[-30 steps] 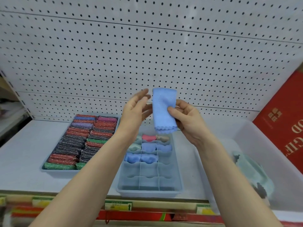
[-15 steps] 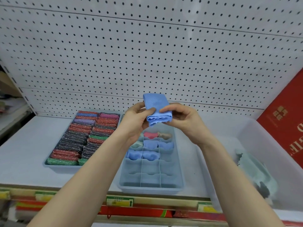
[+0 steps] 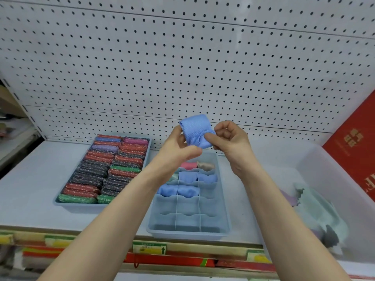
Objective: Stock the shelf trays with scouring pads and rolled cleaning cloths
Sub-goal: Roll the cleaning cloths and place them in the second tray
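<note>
A light blue cloth (image 3: pixel 195 130), rolled into a short bundle, is held in the air above the far end of the divided blue tray (image 3: pixel 224 211). My left hand (image 3: pixel 178 146) grips it from the left and below; my right hand (image 3: pixel 230 139) pinches its right side. Rolled cloths (image 3: pixel 187 182) in blue, pink and beige fill the tray's far compartments; its near compartments hold nothing. To the left, a second tray (image 3: pixel 60 201) is packed with two rows of scouring pads (image 3: pixel 107 169) in red, black, green and purple.
A large clear plastic bin (image 3: pixel 349 179) on the right holds loose cloths (image 3: pixel 316 211) in pale green, purple and grey. White pegboard (image 3: pixel 182 67) backs the shelf. A red box (image 3: pixel 357 145) leans at the far right. Price labels (image 3: pixel 149 248) line the shelf's front edge.
The blue cloth went from hanging flat between my hands to being rolled up into a compact bundle. Both hands stayed above the divided tray's far end.
</note>
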`<state>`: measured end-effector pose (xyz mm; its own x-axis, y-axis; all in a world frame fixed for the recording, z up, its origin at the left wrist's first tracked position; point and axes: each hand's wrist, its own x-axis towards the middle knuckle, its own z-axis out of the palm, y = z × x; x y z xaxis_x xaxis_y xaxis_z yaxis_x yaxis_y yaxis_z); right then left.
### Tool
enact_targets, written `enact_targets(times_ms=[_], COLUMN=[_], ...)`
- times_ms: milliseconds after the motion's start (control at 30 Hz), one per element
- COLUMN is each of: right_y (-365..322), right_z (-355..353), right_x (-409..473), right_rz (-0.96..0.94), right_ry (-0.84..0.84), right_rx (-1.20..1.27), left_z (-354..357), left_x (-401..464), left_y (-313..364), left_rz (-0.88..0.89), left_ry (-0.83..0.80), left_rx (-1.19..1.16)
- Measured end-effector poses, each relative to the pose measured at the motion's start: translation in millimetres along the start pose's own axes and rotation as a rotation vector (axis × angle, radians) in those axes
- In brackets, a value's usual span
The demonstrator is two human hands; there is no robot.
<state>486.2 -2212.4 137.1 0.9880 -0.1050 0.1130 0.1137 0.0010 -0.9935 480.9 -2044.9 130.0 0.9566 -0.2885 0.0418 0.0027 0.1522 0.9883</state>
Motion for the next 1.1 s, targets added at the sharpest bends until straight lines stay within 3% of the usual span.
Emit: enact_targets(times_ms=[133, 267, 333, 500, 667, 733, 867, 1000, 1100], right_y=[3, 2, 2, 10, 25, 25, 23, 39, 62], right_z=[2, -6, -8, -3, 1, 1, -4, -9, -16], right_x=[1, 3, 4, 2, 2, 0, -2, -4, -10], right_rz=[0.028, 0.136, 0.103, 0.037, -0.139, -0.088, 0.140, 0.175, 0.129], right_ry=[-0.047, -0.285, -0.352, -0.304, -0.199, -0.213, -0.246, -0.400, -0.293], right_rx=[-0.061, 0.006, 0.051, 0.031, -0.252, -0.296, -0.148, -0.365, -0.437], left_z=[1, -6, -8, -15, -21, -24, -30, -30, -34], left_x=[1, 0, -2, 1, 2, 1, 0, -2, -2], left_y=[-7, -7, -7, -13, -21, -28, -38, -47, -68], left_rz=[0.041, 0.057, 0.057, -0.004, -0.129, -0.115, -0.094, -0.066, -0.041], left_ry=[0.152, 0.097, 0.066, 0.142, 0.133, 0.180, 0.202, 0.136, 0.089], left_rx=[0.068, 0.047, 0.057, 0.013, -0.074, 0.015, 0.082, 0.160, 0.351])
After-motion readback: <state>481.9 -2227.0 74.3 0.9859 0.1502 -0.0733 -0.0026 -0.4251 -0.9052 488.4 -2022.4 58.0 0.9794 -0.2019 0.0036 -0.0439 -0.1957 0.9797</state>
